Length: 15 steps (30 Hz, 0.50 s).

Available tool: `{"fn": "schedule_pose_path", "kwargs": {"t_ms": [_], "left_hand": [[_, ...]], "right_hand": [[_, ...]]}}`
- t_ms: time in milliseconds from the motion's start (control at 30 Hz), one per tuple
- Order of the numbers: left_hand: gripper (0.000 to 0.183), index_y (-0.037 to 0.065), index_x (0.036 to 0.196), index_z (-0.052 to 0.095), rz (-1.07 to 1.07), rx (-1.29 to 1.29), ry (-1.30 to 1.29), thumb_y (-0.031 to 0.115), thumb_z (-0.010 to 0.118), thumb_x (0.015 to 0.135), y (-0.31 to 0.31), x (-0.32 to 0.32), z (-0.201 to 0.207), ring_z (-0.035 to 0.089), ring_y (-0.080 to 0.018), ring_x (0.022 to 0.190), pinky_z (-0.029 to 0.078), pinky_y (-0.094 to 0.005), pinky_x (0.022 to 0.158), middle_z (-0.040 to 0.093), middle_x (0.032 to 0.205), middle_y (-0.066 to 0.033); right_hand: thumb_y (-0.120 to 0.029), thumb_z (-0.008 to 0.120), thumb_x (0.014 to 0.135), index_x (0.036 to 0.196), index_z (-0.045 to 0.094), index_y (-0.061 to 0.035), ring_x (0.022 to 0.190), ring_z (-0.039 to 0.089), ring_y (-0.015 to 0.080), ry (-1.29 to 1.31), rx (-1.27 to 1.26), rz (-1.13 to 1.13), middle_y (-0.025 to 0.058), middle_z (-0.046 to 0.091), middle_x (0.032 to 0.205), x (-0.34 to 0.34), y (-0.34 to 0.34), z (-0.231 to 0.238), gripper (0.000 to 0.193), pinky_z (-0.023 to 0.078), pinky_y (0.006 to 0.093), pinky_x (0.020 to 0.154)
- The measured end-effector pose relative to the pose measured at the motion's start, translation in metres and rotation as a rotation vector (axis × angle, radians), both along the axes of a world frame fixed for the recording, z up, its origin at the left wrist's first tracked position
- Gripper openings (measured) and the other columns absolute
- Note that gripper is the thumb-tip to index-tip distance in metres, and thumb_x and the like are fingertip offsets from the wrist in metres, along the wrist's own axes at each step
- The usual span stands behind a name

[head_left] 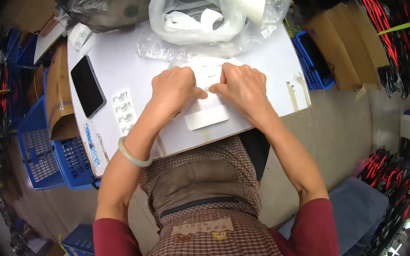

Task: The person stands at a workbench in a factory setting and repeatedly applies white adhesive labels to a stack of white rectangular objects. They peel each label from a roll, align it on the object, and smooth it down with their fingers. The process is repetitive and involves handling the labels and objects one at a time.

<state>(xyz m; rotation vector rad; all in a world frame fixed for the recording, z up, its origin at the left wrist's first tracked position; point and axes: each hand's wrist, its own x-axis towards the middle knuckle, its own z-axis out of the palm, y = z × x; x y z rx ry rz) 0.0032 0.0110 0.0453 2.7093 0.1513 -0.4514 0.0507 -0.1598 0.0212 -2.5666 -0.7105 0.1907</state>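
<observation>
Over the near part of the white table (155, 79), my left hand (175, 90) and my right hand (244, 89) are side by side, knuckles up and fingers curled closed. Between them lies a white paper strip (206, 117) with small print toward its far end. Both thumbs press in at its sides, and the fingertips underneath are hidden. A sheet of printed labels (124, 111) rests left of my left forearm. Farther left is a dark phone (88, 86), lying flat.
A clear plastic bag (195, 36) holding white rolls sits at the far side, beside a black plastic bag (103, 2). Blue crates (43, 150) and a cardboard box (62, 96) flank the table's left. Another cardboard box (348, 46) and bundled black-red items (386, 179) are at right.
</observation>
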Motion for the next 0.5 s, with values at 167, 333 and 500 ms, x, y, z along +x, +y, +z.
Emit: {"fn": "schedule_pose_path", "kwargs": {"t_ms": [167, 333, 500], "left_hand": [[0.031, 0.001, 0.075, 0.074, 0.122, -0.382, 0.055, 0.031, 0.075, 0.081, 0.013, -0.007, -0.006, 0.057, -0.0153, 0.049, 0.043, -0.0319, 0.051, 0.065, 0.059, -0.0078], [0.039, -0.007, 0.116, 0.066, 0.425, -1.325, 0.075, 0.023, 0.066, 0.091, 0.025, -0.048, 0.02, 0.061, -0.0096, 0.066, 0.045, -0.0223, 0.052, 0.07, 0.083, -0.008], [0.043, -0.012, 0.128, 0.049, 0.237, -1.284, -0.098, -0.01, 0.062, 0.087, 0.023, -0.089, 0.037, 0.072, -0.0234, 0.087, 0.062, -0.029, 0.073, 0.069, 0.097, -0.0206]], "right_hand": [[-0.025, 0.082, 0.071, 0.077, 0.065, -0.0007, 0.062, 0.064, 0.0267, 0.168, 0.215, 0.042, 0.0117, 0.064, 0.065, -0.011, -0.011, 0.029, 0.03, 0.049, 0.0359, 0.058], [-0.007, 0.074, 0.08, 0.095, 0.067, 0.0018, 0.074, 0.066, 0.021, 0.137, 0.863, 0.219, 0.0114, 0.066, 0.087, -0.054, 0.0, 0.027, 0.018, 0.053, 0.0319, 0.067], [-0.004, 0.074, 0.08, 0.099, 0.069, 0.0001, 0.084, 0.066, 0.0195, 0.269, 0.894, 0.19, 0.0103, 0.067, 0.094, -0.069, 0.001, 0.028, 0.02, 0.052, 0.0305, 0.073]]}}
